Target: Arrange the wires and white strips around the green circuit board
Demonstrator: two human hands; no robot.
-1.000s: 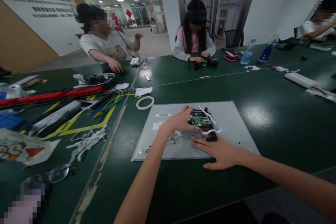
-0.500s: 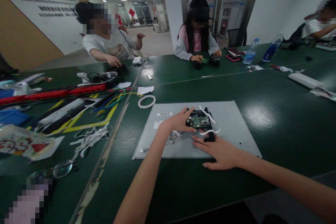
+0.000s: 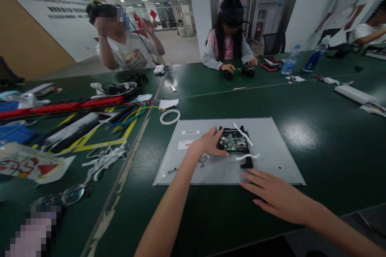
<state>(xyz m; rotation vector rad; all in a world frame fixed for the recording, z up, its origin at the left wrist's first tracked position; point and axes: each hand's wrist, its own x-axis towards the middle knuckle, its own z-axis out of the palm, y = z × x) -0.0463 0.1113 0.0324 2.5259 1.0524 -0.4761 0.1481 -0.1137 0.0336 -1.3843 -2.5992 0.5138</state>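
A flat grey metal panel point(image 3: 271, 144) lies on the green table in front of me. On it sits a small green circuit board point(image 3: 233, 143) in a black frame, with white ribbon strips point(image 3: 245, 135) across it. My left hand point(image 3: 208, 144) rests on the panel and touches the board's left edge with spread fingers. My right hand point(image 3: 276, 196) hovers open over the panel's near edge, holding nothing, a short way from the board.
A white tape ring point(image 3: 169, 117) lies beyond the panel. Red bars, coloured wires point(image 3: 132, 114), white strips and glasses point(image 3: 64, 196) cover the left table. Two people sit across; water bottles point(image 3: 290, 61) and a phone lie far right.
My right hand has pulled back from beside the board toward me, off the panel's near edge. My left hand stays at the board. The person at the far left raised both arms.
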